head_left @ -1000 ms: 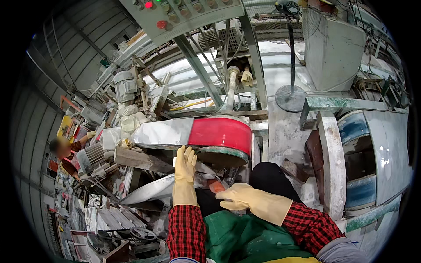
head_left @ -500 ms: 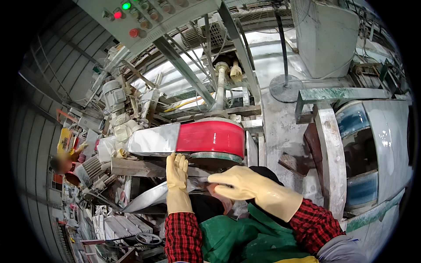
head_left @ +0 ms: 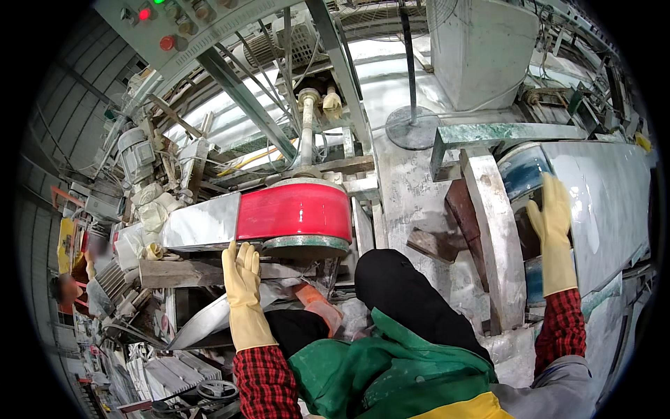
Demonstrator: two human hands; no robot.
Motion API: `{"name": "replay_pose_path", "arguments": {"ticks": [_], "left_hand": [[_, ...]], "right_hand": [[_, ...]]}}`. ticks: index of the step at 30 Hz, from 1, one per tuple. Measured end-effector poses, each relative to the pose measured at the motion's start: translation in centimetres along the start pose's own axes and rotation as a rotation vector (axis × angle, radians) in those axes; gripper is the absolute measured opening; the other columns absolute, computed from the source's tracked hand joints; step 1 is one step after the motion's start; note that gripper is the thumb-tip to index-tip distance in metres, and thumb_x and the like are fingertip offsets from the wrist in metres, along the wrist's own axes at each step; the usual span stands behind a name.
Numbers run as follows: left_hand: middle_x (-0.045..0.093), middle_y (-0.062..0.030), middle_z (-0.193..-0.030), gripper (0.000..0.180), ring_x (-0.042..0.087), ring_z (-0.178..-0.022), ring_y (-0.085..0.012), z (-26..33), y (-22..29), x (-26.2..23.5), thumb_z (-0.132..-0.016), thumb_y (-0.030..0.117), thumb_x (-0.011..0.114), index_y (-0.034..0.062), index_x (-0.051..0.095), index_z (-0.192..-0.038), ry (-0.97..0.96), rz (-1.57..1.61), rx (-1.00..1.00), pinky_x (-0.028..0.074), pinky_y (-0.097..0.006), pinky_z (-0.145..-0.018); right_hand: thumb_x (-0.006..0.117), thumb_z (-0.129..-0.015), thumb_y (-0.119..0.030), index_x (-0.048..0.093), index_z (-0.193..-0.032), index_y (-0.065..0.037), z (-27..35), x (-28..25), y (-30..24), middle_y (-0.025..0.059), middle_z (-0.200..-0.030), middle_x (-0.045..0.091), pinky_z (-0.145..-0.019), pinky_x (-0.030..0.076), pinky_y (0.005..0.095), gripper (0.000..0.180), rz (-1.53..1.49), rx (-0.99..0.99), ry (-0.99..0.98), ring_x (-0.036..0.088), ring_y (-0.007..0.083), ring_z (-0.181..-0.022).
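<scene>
My left hand (head_left: 244, 289), in a cream rubber glove, is raised with straight fingers just below the near edge of the red belt machine (head_left: 296, 213). Its glossy red band curves round a drum with a green-edged disc beneath, and a pale flat cover (head_left: 201, 225) adjoins it on the left. Nothing shows in that hand. My right hand (head_left: 555, 227), gloved alike, reaches up at the far right with the thumb apart from the fingers. It overlaps the inner edge of a whitish panel (head_left: 600, 209), beside a glossy blue curved surface (head_left: 525, 170). Whether it touches either cannot be told.
A control box (head_left: 185, 31) with lit buttons hangs at the upper left. A pale upright beam (head_left: 494, 237) stands between my knee and the panel. Wooden timber (head_left: 180, 273) lies left of my left hand. A round base with a pole (head_left: 412, 128) stands farther back.
My right hand has swung from in front of my lap far out to the right, to the panel. My left hand keeps its place by the belt machine, while the view has shifted right.
</scene>
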State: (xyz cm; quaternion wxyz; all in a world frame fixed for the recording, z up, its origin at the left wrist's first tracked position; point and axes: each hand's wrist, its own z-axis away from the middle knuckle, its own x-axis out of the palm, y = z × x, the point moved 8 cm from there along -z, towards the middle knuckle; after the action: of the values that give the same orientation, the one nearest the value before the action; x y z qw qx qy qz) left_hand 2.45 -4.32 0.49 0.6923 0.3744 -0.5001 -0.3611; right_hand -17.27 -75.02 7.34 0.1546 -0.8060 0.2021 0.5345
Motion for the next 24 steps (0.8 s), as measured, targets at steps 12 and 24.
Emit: {"name": "replay_pose_path", "arguments": {"ticks": [12, 24], "left_hand": [[0.030, -0.0234, -0.156, 0.075, 0.035, -0.144, -0.0321, 0.2, 0.0, 0.5, -0.099, 0.049, 0.053, 0.0045, 0.027, -0.154, 0.025, -0.013, 0.008, 0.040, -0.036, -0.112], [0.047, -0.0179, -0.141, 0.065, 0.052, -0.125, -0.0263, -0.8, -0.5, -0.7, -0.099, 0.046, 0.056, 0.0059, 0.041, -0.148, 0.094, 0.038, 0.026, 0.045, -0.035, -0.104]], "right_hand": [[0.072, -0.079, -0.019, 0.036, -0.145, -0.008, 4.3, 4.0, 14.1, 0.0172, -0.145, 0.046, -0.109, 0.039, 0.0409, 0.076, 0.258, 0.334, -0.128, 0.047, 0.0360, -0.129], [0.036, -0.102, -0.013, 0.033, -0.150, -0.011, 3.6, 8.4, 20.0, 0.0209, -0.147, 0.045, -0.105, 0.044, 0.0445, 0.049, 0.481, 0.371, -0.280, 0.050, 0.0372, -0.129]]}}
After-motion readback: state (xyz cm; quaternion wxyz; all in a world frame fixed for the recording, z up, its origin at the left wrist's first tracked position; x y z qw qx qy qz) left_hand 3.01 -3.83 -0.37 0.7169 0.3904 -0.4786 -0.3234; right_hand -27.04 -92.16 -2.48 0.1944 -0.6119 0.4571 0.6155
